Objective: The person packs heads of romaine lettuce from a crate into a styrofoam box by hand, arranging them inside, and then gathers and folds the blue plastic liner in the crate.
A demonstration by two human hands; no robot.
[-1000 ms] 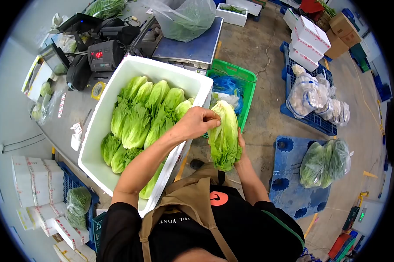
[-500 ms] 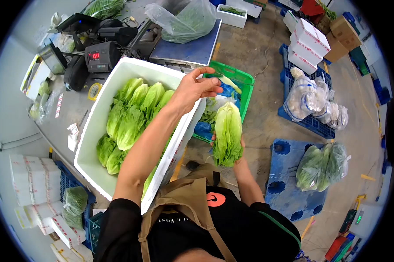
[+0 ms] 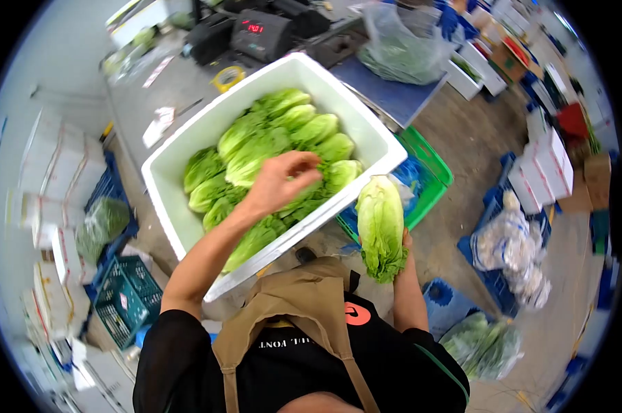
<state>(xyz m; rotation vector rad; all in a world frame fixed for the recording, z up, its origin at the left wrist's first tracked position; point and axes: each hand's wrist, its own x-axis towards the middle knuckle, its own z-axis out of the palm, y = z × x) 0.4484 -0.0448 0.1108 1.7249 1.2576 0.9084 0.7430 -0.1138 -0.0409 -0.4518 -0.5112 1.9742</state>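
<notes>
While the right hand (image 3: pixel 407 242) grips a lettuce head (image 3: pixel 381 224) | the left hand (image 3: pixel 283 182), fingers loosely parted, hovers over lettuces (image 3: pixel 259 146) | white box (image 3: pixel 352 118) beneath

The foam box (image 3: pixel 349 113) is plain white, the lettuces (image 3: pixel 252 148) inside it bright green with paler yellow-green ribs. Right of the box, the lettuce head (image 3: pixel 381 227) runs from creamy yellow-green to deeper green frills, and the crate (image 3: pixel 438 187) is vivid green around blue plastic (image 3: pixel 411 173). Beyond the box, the scale (image 3: pixel 270 41) is dark grey with red digits, the tape (image 3: pixel 228 78) yellow. Nearer than the box, a tan apron (image 3: pixel 283 289) crosses a black shirt (image 3: pixel 407 365) bearing white lettering.
</notes>
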